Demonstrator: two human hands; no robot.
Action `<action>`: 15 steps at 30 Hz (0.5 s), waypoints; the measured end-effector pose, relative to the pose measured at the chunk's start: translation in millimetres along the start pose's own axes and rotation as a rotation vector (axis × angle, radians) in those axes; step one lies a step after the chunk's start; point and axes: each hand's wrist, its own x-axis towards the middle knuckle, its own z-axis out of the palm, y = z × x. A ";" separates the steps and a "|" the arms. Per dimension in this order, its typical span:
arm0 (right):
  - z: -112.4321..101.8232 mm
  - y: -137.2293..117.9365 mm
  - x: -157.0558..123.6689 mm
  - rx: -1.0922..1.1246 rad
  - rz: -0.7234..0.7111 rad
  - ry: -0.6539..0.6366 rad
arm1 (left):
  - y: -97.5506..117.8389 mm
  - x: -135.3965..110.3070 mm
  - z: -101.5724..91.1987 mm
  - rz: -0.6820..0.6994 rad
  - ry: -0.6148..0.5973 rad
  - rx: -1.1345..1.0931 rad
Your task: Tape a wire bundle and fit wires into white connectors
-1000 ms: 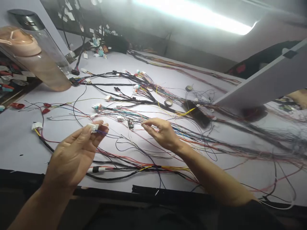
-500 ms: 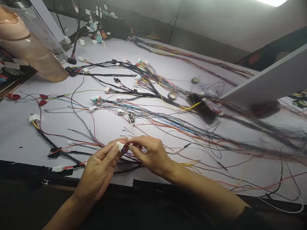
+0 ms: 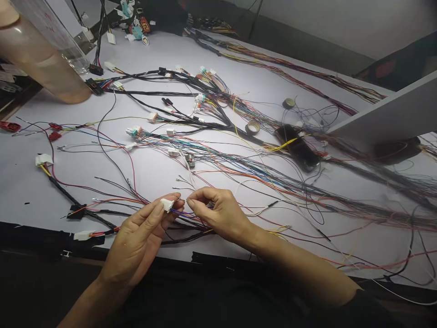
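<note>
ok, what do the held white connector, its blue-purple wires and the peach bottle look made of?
White connector in the left hand: likely moulded plastic, opaque and blocky.
Blue-purple wires: probably plastic-insulated; smooth, solid-coloured sheaths, cores hidden.
Peach bottle: glossy, seemingly translucent plastic or glass; a bright highlight sits on its curve, but the look doesn't settle which.

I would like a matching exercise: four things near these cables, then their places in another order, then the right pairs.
1. White plastic connector with blue wires
2. Black rectangular phone
3. Peach-tinted translucent bottle
4. Large flat white panel

A. Upper left corner of the picture
B. Partly crossed by yellow wires
C. Right edge of the picture
D. Held in the left hand

Pairs: 1-D, 2-B, 3-A, 4-C
</note>
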 end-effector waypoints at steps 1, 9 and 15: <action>0.0 0.1 0.1 0.001 -0.009 0.000 | -0.3 0.0 0.0 0.007 -0.006 0.000; -0.7 2.9 0.2 -0.138 -0.244 0.041 | -2.9 -1.7 -0.6 -0.012 -0.052 -0.002; -2.2 6.0 0.5 -0.264 -0.324 0.068 | -1.5 -3.3 -0.7 -0.021 -0.032 -0.030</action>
